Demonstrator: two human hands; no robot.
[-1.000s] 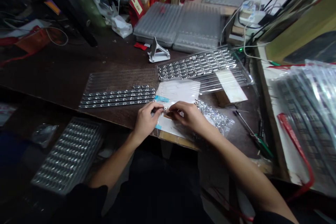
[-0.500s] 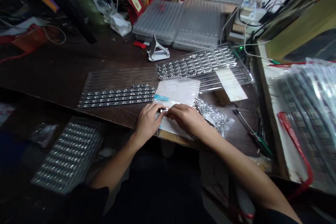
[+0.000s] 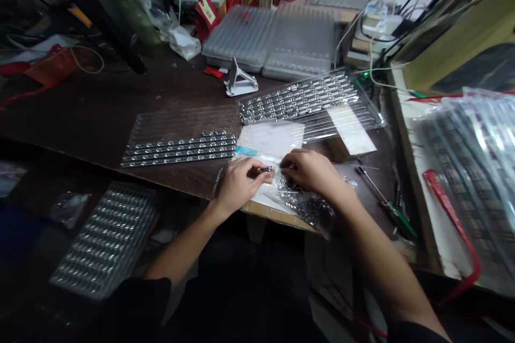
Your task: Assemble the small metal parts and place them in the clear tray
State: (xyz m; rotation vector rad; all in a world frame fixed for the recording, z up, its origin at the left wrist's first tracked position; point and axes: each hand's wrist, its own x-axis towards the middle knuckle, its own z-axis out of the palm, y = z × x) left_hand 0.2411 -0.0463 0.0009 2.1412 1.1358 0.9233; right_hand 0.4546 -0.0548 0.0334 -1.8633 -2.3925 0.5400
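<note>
My left hand (image 3: pixel 240 181) pinches a small shiny metal part (image 3: pixel 266 169) between thumb and fingertips, over the white work surface near the table's front edge. To its right, my right hand (image 3: pixel 309 169) has its fingers curled together at a clear plastic bag of small dark and silvery pieces (image 3: pixel 316 208). Whatever lies between those fingertips is hidden. Left of the hands, a clear grooved tray (image 3: pixel 181 144) carries rows of similar metal parts in its near grooves. Behind them, another clear tray (image 3: pixel 298 97) has rows of bright metal parts.
A green-handled screwdriver (image 3: pixel 396 217) lies at the right, beside a block with a white top (image 3: pixel 352 131). A white stand (image 3: pixel 240 83) and stacked clear trays (image 3: pixel 237 35) are farther back. Filled trays (image 3: pixel 102 241) sit below at left; wrapped ones (image 3: pixel 470 171) lie at right.
My hands have moved apart. My left hand has shifted slightly right with the metal part, and my right hand has gone right to the bag, which now lies nearer the front edge.
</note>
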